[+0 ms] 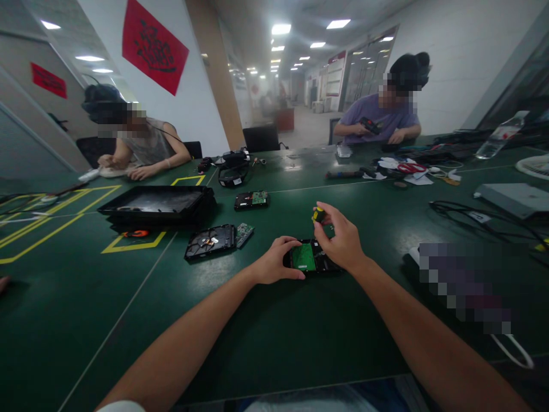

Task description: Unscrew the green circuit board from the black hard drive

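Left hand [274, 264] clamped on left edge of drive [305, 257], fingers curled tight round it. Drive lies flat on green table [300, 337], centre, near me, green board facing up. Right hand [343, 243] over drive's right end, fingertips pinched on screwdriver [318, 214], yellow-black handle upright. I can't see tip, hidden behind hand. Left of drive: opened drive [210, 241]; farther, third drive [251, 199] and black tray [156, 203]. Far side: left co-worker [150, 150] and right co-worker [388, 120], both seated.

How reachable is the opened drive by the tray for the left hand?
Probably yes: only bare table between left hand and opened drive, though that hand now steadies the green-board drive.
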Motion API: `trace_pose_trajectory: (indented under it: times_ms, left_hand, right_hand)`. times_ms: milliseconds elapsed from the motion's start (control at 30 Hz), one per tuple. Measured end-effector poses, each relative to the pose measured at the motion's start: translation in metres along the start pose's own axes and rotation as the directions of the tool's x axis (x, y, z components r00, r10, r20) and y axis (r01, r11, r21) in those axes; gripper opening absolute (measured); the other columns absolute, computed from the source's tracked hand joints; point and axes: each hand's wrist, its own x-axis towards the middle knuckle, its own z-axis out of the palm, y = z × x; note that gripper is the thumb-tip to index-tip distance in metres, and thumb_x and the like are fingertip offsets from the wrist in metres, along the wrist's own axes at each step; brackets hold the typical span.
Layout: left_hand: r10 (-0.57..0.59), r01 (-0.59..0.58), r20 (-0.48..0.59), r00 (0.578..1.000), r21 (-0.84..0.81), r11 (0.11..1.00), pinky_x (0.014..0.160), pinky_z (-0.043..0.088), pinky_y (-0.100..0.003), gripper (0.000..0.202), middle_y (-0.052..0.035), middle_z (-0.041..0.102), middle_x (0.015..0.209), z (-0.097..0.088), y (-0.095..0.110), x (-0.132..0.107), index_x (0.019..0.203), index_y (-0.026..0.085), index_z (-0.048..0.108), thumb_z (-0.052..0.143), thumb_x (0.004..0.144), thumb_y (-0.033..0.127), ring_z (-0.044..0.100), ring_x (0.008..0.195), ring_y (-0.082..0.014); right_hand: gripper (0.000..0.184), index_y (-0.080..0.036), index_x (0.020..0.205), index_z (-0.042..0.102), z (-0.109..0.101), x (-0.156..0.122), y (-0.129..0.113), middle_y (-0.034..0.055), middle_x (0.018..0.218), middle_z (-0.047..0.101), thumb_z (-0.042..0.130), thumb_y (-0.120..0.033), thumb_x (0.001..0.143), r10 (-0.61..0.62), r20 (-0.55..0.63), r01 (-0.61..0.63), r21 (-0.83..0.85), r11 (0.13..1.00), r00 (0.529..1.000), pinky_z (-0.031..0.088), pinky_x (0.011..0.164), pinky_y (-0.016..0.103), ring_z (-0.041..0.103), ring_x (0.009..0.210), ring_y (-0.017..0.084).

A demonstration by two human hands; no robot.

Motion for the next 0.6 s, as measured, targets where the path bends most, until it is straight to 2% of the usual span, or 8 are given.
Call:
trace_pose_trajectory:
  times_ms: [167,367,467,600]
  left_hand:
    - [0.009,-0.009,0.002,1.000,0.003,1.000,0.122,0.036,-0.057,0.093,-0.0135,0.045,0.149,-0.0001,-0.0010,-0.0002,0.147,0.027,0.053,0.090,0.068,0.059,0.044,0.142,-0.0378]
    - [0.002,-0.002,0.001,1.000,0.000,1.000,0.122,0.038,-0.055,0.092,-0.0140,0.044,0.149,0.0001,-0.0006,-0.0012,0.147,0.026,0.052,0.089,0.070,0.058,0.044,0.141,-0.0370]
    - [0.011,-0.011,0.004,1.000,0.008,1.000,0.122,0.037,-0.057,0.093,-0.0143,0.044,0.149,0.0006,-0.0017,-0.0006,0.147,0.026,0.052,0.090,0.069,0.058,0.044,0.141,-0.0374]
    - [0.017,-0.017,0.001,1.000,0.006,1.000,0.122,0.037,-0.057,0.093,-0.0141,0.044,0.149,0.0012,-0.0031,0.0002,0.147,0.026,0.052,0.090,0.068,0.058,0.044,0.141,-0.0377]
  right_hand:
    - [0.046,-0.032,0.143,0.052,-0.0016,0.0020,0.0006,0.0083,0.117,0.065,0.062,-0.031,0.098,-0.041,0.015,0.041,-0.035,0.999,0.999,0.061,0.081,0.043,0.067,0.093,0.024]
    - [0.048,-0.030,0.147,0.047,-0.0001,0.0007,0.0010,0.0088,0.124,0.066,0.057,-0.028,0.100,-0.006,0.023,0.006,0.005,1.000,1.000,0.060,0.089,0.046,0.069,0.093,0.023]
    - [0.048,-0.030,0.145,0.047,0.0010,0.0006,0.0014,0.0087,0.121,0.066,0.059,-0.030,0.099,0.001,0.005,-0.001,0.004,1.000,1.000,0.061,0.086,0.045,0.068,0.088,0.023]
    - [0.046,-0.029,0.142,0.051,0.0006,0.0014,0.0012,0.0096,0.117,0.064,0.062,-0.032,0.098,-0.026,0.017,0.026,-0.006,1.000,1.000,0.061,0.083,0.045,0.066,0.092,0.024]
